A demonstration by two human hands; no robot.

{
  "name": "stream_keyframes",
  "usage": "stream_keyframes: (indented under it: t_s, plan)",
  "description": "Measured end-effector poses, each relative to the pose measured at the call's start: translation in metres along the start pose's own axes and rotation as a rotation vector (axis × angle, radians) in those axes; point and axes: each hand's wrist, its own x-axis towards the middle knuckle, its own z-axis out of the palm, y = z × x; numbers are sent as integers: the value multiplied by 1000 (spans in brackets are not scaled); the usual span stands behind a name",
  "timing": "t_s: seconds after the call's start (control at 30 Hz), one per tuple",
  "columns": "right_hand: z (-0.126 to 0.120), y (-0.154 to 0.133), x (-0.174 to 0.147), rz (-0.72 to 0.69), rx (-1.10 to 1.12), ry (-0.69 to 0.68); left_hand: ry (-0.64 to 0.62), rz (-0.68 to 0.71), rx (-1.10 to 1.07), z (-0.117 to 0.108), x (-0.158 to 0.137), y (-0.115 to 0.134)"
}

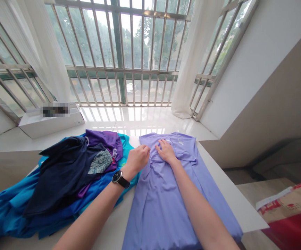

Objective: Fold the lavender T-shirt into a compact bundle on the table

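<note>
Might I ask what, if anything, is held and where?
The right hand rests on the lavender shirt; whether the left hand, curled near its edge, grips it cannot be told.

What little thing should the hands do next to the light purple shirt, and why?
Perhaps the right hand should smooth the light purple shirt: creases mark its middle, and that hand lies spread on its upper part.

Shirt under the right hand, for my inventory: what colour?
Lavender; the shirt shows best in the head view.
</note>
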Motion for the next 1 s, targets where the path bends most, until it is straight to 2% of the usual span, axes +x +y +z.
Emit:
stream_keyframes:
  t_s: [0.17,0.27,0.43,0.63,0.73,0.83,0.93,1.0]
  plan:
    - [-5,-7,-8,-41,-108,-74,-135,-140,99,18,70,-23]
    - [-6,-8,-8,-40,-149,-100,-156,-163,102,38,89,-32]
    - [-1,-8,-7,-50,-167,-68,-106,-201,67,57,90,-38]
    - [-7,-5,-7,-79,-135,131,-32,-259,1,60,95,-42]
    - [-23,-3,-4,-85,-75,252,-41,-255,1,62,95,-44]
    - [-48,4,-6,-35,4,337,-14,-206,16,61,93,-43]
    - [-70,19,-20,49,3,294,45,-121,-20,57,93,-34]
    - [-76,32,-34,83,-50,220,9,-14,-69,57,94,-25]
